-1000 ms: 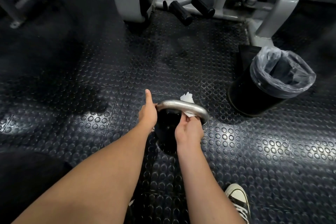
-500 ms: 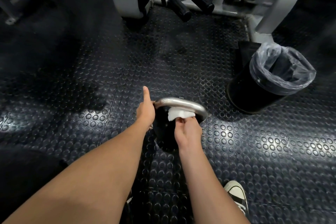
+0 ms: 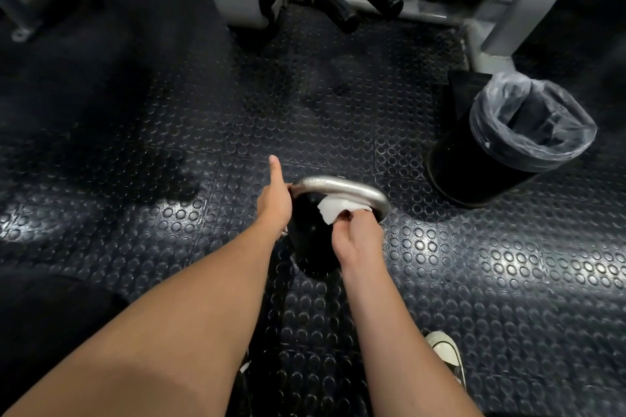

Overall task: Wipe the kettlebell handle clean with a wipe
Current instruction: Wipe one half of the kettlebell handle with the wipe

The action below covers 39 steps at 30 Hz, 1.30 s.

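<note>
I see a dark rubber floor (image 3: 176, 132) with raised round studs, glare patches across it. On it stand a black kettlebell (image 3: 310, 247), a black bin (image 3: 474, 166) lined with a clear bag, a grey machine frame (image 3: 501, 27), and my white-toed shoe (image 3: 445, 350). Far left, perhaps another frame foot, too dim to tell.

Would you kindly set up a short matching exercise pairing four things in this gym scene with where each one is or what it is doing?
Things:
1. white wipe
2. left hand
3. lined bin
4. white shoe

States:
A. stands on the floor to the right of the kettlebell
B. steadies the left end of the metal handle, thumb pointing up
C. pinched by the right hand under the handle
D. at the lower right, beside the right forearm

Pairs: 1-C, 2-B, 3-A, 4-D
</note>
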Available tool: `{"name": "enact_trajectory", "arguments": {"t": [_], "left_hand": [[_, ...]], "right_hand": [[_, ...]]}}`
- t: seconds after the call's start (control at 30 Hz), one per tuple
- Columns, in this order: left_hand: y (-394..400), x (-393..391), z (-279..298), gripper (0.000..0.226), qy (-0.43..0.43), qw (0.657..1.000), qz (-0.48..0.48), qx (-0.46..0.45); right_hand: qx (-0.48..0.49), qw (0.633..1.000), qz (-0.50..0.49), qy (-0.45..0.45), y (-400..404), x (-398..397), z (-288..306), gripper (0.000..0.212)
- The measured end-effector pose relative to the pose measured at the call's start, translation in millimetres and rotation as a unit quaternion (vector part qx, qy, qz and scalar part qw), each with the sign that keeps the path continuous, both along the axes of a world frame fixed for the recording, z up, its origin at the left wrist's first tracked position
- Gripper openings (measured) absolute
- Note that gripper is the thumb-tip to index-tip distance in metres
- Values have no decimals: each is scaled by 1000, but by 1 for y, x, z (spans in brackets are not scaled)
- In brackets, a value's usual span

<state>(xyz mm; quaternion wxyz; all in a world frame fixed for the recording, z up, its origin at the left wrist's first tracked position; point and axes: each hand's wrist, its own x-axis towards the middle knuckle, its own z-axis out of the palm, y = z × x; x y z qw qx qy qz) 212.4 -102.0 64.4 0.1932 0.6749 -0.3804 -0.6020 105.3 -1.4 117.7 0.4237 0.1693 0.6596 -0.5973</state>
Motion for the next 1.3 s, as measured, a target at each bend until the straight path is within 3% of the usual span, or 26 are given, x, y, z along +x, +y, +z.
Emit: {"name": "enact_trajectory", "arguments": {"t": [0.07,0.17,0.33,0.43,0.6,0.77,0.9,1.03,1.07,1.2,1.3], "left_hand": [[-1,0,-4,138,4,1000,1,4],[-3,-1,-7,138,5,1000,8,12],[-5,0,-15,141,12,1000,14,22],[-6,-1,-14,145,10,1000,15,24],[-2,0,-4,148,1,1000,7,25],[-3,0,-4,151,-21,999,-9,26],[11,-4,31,137,-25,1000,-8,16],[16,-3,28,166,-15,1000,-5,12],[16,-2,33,159,-19,1000,-8,6],[20,2,67,93,-27,998,-34,-34],[15,5,81,68,-41,995,-52,-81]], "right_hand": [[-136,987,-4,-91,-5,-5,-6,26],[-203,960,-70,-180,1,-10,-1,35],[-132,989,12,-70,-3,-2,3,21],[-177,971,-30,-158,-1,3,1,30],[-162,974,-62,-149,-2,-14,-2,37],[-205,959,3,-195,-1,-6,-3,31],[-261,936,26,-234,11,-14,11,24],[-222,951,70,-204,8,-15,17,28],[-214,954,70,-196,8,-15,20,28],[-191,962,63,-186,16,-20,31,15],[-164,967,85,-177,23,-26,41,21]]}}
